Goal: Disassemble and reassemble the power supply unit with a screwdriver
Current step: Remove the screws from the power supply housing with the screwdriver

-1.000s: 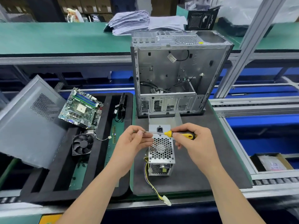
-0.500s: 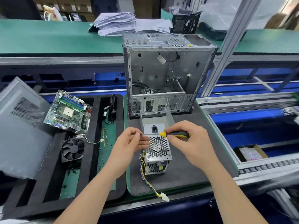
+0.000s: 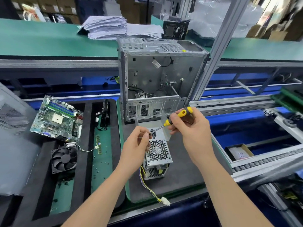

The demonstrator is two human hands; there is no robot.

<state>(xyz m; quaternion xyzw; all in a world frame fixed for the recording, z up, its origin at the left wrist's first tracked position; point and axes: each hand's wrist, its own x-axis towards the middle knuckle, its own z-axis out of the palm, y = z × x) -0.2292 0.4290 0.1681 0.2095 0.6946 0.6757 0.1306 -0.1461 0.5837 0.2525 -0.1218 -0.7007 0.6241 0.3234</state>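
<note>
The silver power supply unit (image 3: 158,154) stands on the dark mat, its honeycomb fan grille facing up and yellow-black cables trailing toward me. My right hand (image 3: 191,128) grips the yellow-and-black screwdriver (image 3: 177,116), handle raised to the upper right, shaft slanting down-left. My left hand (image 3: 139,141) pinches something small at the screwdriver's tip, just above the unit's top edge; what it pinches is too small to make out. Behind the unit lies its bent metal cover (image 3: 164,126).
An open computer case (image 3: 160,76) stands right behind the unit. To the left a black foam tray (image 3: 86,145) holds a motherboard (image 3: 55,118), a cooling fan (image 3: 64,158) and loose screws. A grey side panel (image 3: 14,145) leans at far left. Conveyor rails run on the right.
The screwdriver has tilted from lying level to slanting, its handle lifted up to the right. My left hand stays pinched at the tip. The camera swung left.
</note>
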